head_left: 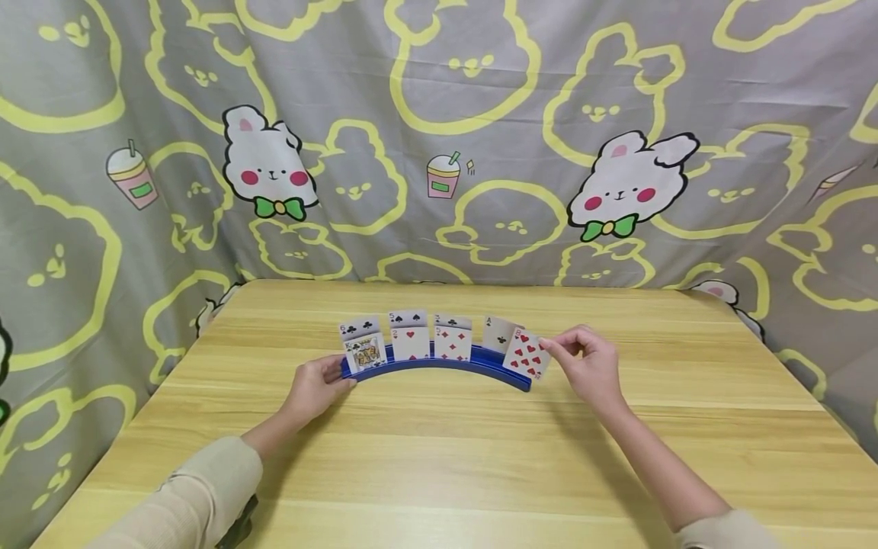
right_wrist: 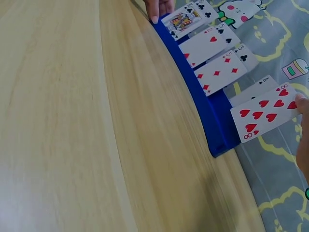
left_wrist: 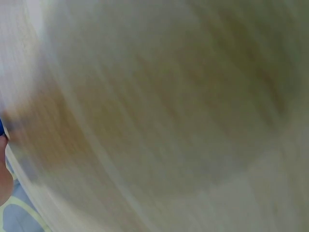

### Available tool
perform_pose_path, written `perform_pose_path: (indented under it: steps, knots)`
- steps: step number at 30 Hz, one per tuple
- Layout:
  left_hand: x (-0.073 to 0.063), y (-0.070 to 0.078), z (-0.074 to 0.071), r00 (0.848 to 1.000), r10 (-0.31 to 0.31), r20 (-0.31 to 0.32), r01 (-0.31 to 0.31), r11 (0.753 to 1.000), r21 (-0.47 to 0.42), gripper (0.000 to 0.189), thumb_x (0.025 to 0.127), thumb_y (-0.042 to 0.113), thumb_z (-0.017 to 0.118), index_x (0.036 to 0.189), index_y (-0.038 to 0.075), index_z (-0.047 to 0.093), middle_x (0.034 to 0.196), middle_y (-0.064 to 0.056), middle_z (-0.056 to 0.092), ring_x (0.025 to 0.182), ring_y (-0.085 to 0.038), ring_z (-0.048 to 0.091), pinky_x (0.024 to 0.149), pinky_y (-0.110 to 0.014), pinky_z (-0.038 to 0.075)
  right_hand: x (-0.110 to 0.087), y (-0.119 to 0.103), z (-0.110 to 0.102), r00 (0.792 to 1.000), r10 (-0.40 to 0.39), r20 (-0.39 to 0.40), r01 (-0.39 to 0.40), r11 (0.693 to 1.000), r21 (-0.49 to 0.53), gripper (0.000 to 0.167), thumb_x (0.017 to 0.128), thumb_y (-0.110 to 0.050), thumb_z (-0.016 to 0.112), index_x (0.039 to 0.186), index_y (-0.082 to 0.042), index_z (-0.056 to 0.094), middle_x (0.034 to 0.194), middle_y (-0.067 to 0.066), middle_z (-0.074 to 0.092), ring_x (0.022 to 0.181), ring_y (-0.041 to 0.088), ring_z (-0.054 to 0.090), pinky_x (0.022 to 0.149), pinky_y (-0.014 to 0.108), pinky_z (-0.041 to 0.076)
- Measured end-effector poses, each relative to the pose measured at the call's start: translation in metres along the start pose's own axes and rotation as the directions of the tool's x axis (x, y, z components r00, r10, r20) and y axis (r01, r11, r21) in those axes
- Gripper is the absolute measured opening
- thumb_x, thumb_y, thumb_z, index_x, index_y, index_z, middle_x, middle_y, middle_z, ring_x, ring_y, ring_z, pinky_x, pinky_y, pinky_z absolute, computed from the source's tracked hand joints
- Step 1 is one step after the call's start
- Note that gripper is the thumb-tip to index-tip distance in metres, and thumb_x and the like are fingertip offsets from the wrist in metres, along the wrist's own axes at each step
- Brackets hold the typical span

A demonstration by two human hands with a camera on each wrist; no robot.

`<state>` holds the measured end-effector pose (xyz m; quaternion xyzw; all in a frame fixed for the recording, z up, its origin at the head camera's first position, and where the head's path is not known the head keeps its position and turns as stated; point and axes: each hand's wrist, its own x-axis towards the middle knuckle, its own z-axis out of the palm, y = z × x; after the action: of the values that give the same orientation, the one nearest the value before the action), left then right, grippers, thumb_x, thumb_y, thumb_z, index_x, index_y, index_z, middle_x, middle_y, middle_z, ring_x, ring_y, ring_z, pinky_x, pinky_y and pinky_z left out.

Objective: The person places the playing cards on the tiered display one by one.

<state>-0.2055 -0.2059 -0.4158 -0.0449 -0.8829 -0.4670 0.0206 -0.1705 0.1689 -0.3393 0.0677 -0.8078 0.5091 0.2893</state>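
A curved blue card holder (head_left: 439, 364) stands on the table, its left end held by my left hand (head_left: 312, 389). My right hand (head_left: 590, 370) pinches the eight of hearts (right_wrist: 264, 112) by its upper right corner; the card tilts over the holder's right end and overlaps a black ace (head_left: 499, 332). In the holder's front row stand the king of clubs (head_left: 366, 353), two of hearts (head_left: 409, 345) and five of diamonds (head_left: 453, 347). Behind them rise the six of clubs (head_left: 359, 326), five of spades (head_left: 409, 318) and three of clubs (head_left: 451, 322).
The wooden table (head_left: 425, 450) reaches back to a grey curtain (head_left: 357, 91) with yellow outlines and white rabbits, which also hangs along both sides. The left wrist view is mostly blurred tabletop, with a bit of a finger (left_wrist: 4, 174) at its left edge.
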Motion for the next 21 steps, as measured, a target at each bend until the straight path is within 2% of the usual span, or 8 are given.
perform_pose_path:
  steps: [5,8,13,21]
  knots:
    - [-0.001,0.001,0.0,1.0,0.005,-0.002,-0.005,1.0,0.007,0.043,0.08,-0.004,0.066,0.119,-0.015,0.052,0.114,-0.032,0.059,0.107,-0.04,0.061,0.084,-0.028,0.058,-0.001,0.001,0.009,1.0,-0.01,-0.004,0.011,1.0,0.008,0.011,0.071,0.007,0.074,0.066,0.007,0.064,0.062,-0.004,0.054,0.058,-0.002,0.042,0.049,0.009,0.037]
    - [-0.001,0.001,0.0,1.0,0.009,0.0,-0.009,1.0,0.008,0.042,0.08,-0.004,0.066,0.118,-0.015,0.052,0.113,-0.033,0.059,0.107,-0.04,0.061,0.084,-0.029,0.058,-0.001,0.014,0.016,1.0,-0.029,-0.01,0.029,0.999,0.024,0.011,0.07,0.007,0.075,0.066,0.005,0.065,0.063,0.003,0.056,0.059,-0.001,0.042,0.049,0.008,0.037]
    - [-0.002,0.001,0.0,1.0,0.01,0.002,-0.01,1.0,0.017,0.043,0.08,-0.004,0.066,0.119,-0.015,0.052,0.114,-0.033,0.059,0.106,-0.041,0.06,0.084,-0.029,0.058,0.0,0.036,0.027,0.998,-0.064,-0.021,0.065,0.997,0.032,0.011,0.069,0.003,0.077,0.065,0.001,0.067,0.063,0.002,0.057,0.061,-0.002,0.043,0.05,0.007,0.037]
    - [-0.001,0.003,-0.001,1.0,0.007,0.003,-0.007,1.0,0.0,0.042,0.08,-0.005,0.066,0.118,-0.015,0.053,0.113,-0.033,0.059,0.106,-0.04,0.061,0.083,-0.028,0.058,0.002,0.041,0.037,0.993,-0.116,-0.029,0.116,0.993,0.016,0.013,0.069,0.0,0.078,0.064,0.0,0.066,0.062,0.007,0.058,0.061,-0.002,0.043,0.049,0.007,0.037]
